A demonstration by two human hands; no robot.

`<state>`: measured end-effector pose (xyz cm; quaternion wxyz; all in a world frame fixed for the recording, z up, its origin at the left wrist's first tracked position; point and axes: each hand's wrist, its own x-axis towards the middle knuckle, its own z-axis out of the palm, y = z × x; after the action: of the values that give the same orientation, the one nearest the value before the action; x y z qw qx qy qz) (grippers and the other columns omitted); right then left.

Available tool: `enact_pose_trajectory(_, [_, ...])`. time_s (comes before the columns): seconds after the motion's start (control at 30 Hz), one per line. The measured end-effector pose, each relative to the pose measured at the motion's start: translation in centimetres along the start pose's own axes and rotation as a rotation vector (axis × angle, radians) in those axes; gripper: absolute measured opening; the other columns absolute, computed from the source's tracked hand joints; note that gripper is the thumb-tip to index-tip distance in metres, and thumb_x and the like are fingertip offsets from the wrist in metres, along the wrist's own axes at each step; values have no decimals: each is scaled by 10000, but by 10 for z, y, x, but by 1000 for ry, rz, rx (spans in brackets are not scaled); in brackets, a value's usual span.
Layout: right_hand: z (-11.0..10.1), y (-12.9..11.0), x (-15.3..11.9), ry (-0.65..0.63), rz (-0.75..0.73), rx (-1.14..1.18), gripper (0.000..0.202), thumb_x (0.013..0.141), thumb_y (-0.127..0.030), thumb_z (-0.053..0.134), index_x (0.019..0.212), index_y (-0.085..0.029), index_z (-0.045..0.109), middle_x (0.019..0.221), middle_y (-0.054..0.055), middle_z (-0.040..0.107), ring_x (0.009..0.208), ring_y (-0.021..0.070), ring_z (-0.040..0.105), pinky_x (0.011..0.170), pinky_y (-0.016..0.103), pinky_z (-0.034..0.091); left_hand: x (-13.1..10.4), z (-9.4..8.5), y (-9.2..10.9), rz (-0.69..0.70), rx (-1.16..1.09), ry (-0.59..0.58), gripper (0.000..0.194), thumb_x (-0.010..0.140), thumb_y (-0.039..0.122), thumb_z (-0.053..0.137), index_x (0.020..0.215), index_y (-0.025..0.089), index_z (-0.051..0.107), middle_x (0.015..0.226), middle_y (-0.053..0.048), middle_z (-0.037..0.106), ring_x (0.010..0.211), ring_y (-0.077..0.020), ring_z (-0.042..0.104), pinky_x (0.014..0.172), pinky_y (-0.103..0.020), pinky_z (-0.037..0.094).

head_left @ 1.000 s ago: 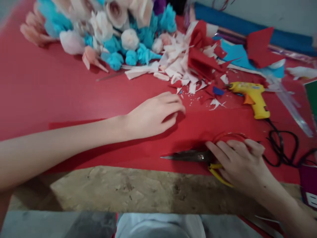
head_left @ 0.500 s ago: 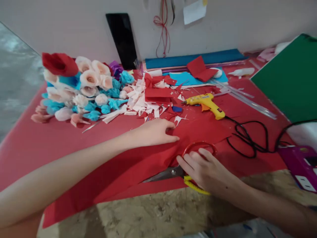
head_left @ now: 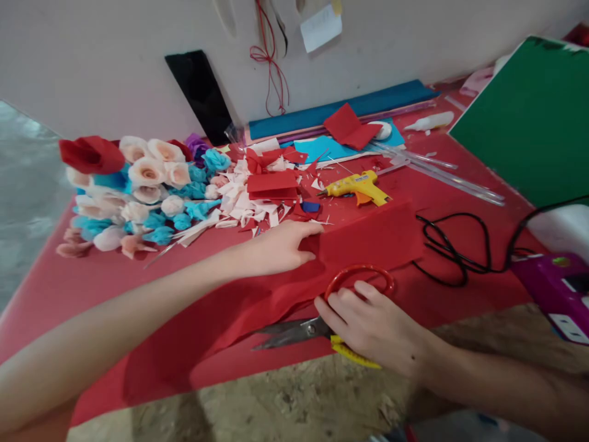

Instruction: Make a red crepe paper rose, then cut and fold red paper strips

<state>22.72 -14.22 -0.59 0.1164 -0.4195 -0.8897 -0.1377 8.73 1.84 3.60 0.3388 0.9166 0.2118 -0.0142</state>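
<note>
My left hand [head_left: 289, 247] rests at the left edge of a sheet of red paper [head_left: 372, 239], its thumb and fingers closed on that edge. Scissors [head_left: 299, 331] with one red and one yellow handle lie under my right hand [head_left: 363, 316], whose fingers are wrapped on the handles. The blades point left near the front edge of the table, slightly apart, below a loose fold of red paper.
Paper flowers [head_left: 147, 175] are heaped at the left, beside white and red scraps [head_left: 237, 196]. A yellow glue gun [head_left: 359, 186] with a black cable [head_left: 460, 245] lies behind the red paper. Clear sticks [head_left: 451, 175] and a green board [head_left: 529, 123] are at the right.
The red paper now stands higher at its right part, covering part of the glue gun. The scissors have come away from the fold, and their blades look slightly apart. The view has shifted and tilted.
</note>
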Motion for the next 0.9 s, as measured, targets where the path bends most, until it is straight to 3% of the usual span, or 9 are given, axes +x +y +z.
enact_pose_trajectory(0.13, [-11, 5, 0, -22, 38, -46, 294, 813, -104, 420, 1049, -98, 596, 815, 29, 595, 771, 172, 451, 786, 333, 308, 20, -1, 10, 90, -104, 81, 245, 750, 128, 581, 994, 131, 599, 1021, -40, 674, 920, -167, 636, 847, -281, 492])
enact_pose_trajectory(0.23, [-18, 13, -3, -64, 89, -110, 272, 788, -135, 457, 1016, -121, 606, 762, 26, 590, 730, 179, 430, 752, 335, 303, 46, 3, 15, 146, -135, 129, 261, 747, 95, 590, 1003, 146, 592, 1073, -31, 655, 983, -154, 613, 895, -275, 472])
enact_pose_trajectory(0.33, [-17, 21, -9, -74, 139, -194, 302, 768, -123, 448, 1027, -118, 605, 785, 60, 598, 800, 212, 427, 768, 356, 298, 65, 5, 15, 288, -122, 355, 333, 782, 67, 543, 1106, 142, 524, 1185, -79, 588, 1093, -143, 553, 978, -278, 421])
enact_pose_trajectory(0.4, [-13, 25, -15, -73, 170, -194, 308, 784, -135, 425, 1033, -110, 603, 826, 81, 603, 851, 227, 426, 787, 371, 296, 64, 5, 10, 369, -63, 443, 326, 811, 88, 523, 1131, 149, 496, 1192, -91, 571, 1106, -139, 535, 984, -286, 417])
enact_pose_trajectory(0.5, [-6, 28, -20, -89, 186, -148, 322, 820, -168, 376, 1039, -99, 601, 850, 90, 599, 855, 231, 427, 799, 385, 296, 38, 3, -3, 431, 57, 431, 216, 869, 102, 434, 1046, 154, 545, 1071, -75, 619, 1026, -142, 555, 934, -293, 438])
enact_pose_trajectory(0.6, [-2, 30, -22, -107, 176, -142, 347, 838, -148, 330, 1049, -87, 599, 851, 95, 597, 853, 229, 434, 793, 384, 300, -11, 2, -19, 424, 210, 214, 211, 883, 122, 413, 980, 152, 597, 977, -79, 637, 928, -163, 572, 859, -302, 461])
enact_pose_trajectory(0.67, [-1, 31, -22, -106, 162, -151, 362, 847, -130, 306, 1058, -76, 594, 867, 102, 598, 861, 231, 441, 788, 382, 306, -44, 2, -31, 360, 247, 146, 235, 900, 130, 385, 975, 155, 607, 964, -73, 643, 906, -158, 576, 839, -292, 465])
enact_pose_trajectory(0.77, [0, 33, -23, -118, 129, -179, 369, 849, -115, 298, 1090, -67, 574, 903, 113, 592, 887, 244, 450, 802, 390, 317, -83, 6, -48, 277, 277, 139, 254, 909, 138, 381, 1040, 152, 598, 1013, -77, 647, 939, -167, 577, 850, -304, 464])
enact_pose_trajectory(0.9, [2, 35, -21, -166, 83, -227, 359, 850, -115, 311, 1112, -63, 552, 910, 121, 580, 903, 253, 457, 817, 398, 326, -105, 16, -64, 236, 245, 149, 274, 902, 130, 381, 1075, 175, 589, 1096, -78, 642, 996, -165, 576, 889, -327, 452])
